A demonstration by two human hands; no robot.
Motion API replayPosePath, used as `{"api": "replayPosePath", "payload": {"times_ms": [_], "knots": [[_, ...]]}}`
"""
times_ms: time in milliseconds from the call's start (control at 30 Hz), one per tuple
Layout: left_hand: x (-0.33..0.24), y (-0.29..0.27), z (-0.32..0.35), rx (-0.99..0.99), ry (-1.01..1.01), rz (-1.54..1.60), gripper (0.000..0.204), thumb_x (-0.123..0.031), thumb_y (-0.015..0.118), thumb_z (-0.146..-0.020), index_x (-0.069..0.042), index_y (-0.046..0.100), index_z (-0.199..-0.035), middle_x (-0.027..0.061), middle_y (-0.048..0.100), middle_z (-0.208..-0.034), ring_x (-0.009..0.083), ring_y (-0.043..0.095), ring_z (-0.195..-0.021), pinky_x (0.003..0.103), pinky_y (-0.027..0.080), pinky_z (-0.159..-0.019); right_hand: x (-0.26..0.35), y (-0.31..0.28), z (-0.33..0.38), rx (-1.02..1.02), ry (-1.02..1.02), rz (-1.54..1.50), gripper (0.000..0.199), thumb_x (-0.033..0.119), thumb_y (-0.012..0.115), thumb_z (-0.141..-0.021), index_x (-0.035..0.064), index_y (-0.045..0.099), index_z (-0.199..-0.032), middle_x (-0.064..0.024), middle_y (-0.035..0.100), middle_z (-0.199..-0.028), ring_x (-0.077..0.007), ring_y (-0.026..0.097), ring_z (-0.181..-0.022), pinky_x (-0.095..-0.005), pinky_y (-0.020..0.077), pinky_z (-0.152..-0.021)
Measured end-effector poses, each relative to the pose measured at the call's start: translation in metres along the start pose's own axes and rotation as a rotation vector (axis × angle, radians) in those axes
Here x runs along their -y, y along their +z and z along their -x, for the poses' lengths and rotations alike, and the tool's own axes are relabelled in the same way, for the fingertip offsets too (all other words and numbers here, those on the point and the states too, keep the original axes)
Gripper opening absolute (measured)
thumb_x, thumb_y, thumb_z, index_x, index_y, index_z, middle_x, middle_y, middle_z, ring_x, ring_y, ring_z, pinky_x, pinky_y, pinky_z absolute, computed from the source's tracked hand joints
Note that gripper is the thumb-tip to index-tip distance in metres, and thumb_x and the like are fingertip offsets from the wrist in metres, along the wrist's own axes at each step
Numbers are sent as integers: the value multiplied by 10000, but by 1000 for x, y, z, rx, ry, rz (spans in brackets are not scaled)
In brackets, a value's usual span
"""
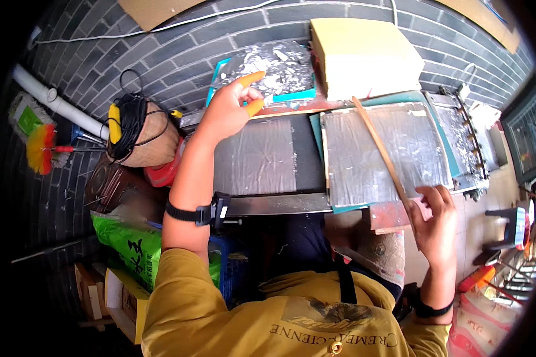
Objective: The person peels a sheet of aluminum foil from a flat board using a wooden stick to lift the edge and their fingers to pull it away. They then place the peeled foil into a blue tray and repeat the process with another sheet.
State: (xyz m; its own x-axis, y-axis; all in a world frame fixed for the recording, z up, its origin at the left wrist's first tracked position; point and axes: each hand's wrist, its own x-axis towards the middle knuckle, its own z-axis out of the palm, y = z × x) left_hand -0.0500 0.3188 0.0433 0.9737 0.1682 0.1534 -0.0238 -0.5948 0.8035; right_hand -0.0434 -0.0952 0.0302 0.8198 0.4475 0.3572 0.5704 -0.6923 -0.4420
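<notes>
My left hand (229, 110) reaches to the back of the bench, with orange finger covers on thumb and forefinger. Those two fingers are apart beside a heap of silvery foil scraps (274, 62) in a blue tray (301, 95). A small foil flake shows by the thumb tip; whether I touch it I cannot tell. My right hand (433, 223) grips the near end of a long, thin wooden stick (378, 143). The stick lies slantwise over a square pad covered in silver foil (354, 160). Left of it, a foil sheet (256, 154) lies on a black board (309, 160).
A thick block of yellowish paper (363, 56) stands against the grey brick wall (220, 27). More foil bits lie by a dark rail (470, 134) at the right. On the left are a coiled black cable (131, 128), a colourful brush (40, 149) and a green bag (128, 247).
</notes>
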Motion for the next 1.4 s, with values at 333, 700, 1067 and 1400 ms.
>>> {"api": "replayPosePath", "payload": {"times_ms": [333,700,1067,1400], "knots": [[-62,112,59,275,144,554,523,80,537,-838,-26,440,-1341,26,603,-862,91,566,-825,236,440,-798,37,45,-19,144,57,-990,333,126,662,-846,21,576,-1151,-74,613,-1001,-154,575,-892,-269,468,-734],[-75,129,83,281,174,450,587,48,544,-840,4,346,-1391,31,577,-864,85,536,-795,210,420,-748,37,46,-17,487,303,-1371,85,19,658,-838,26,587,-883,12,581,-794,-50,520,-715,-189,398,-620],[-74,132,85,306,96,830,567,-59,539,-890,52,291,-1387,60,584,-865,101,539,-811,234,424,-752,35,44,-12,483,336,-1401,92,18,670,-826,52,585,-818,37,561,-731,-30,483,-648,-181,345,-553],[-61,148,88,226,-13,1049,544,-279,432,-946,72,354,-1355,84,595,-888,126,493,-765,260,383,-714,36,40,-12,-163,-357,-574,207,-83,676,-649,53,631,-799,-82,572,-807,-248,562,-785,-331,449,-693]]}}
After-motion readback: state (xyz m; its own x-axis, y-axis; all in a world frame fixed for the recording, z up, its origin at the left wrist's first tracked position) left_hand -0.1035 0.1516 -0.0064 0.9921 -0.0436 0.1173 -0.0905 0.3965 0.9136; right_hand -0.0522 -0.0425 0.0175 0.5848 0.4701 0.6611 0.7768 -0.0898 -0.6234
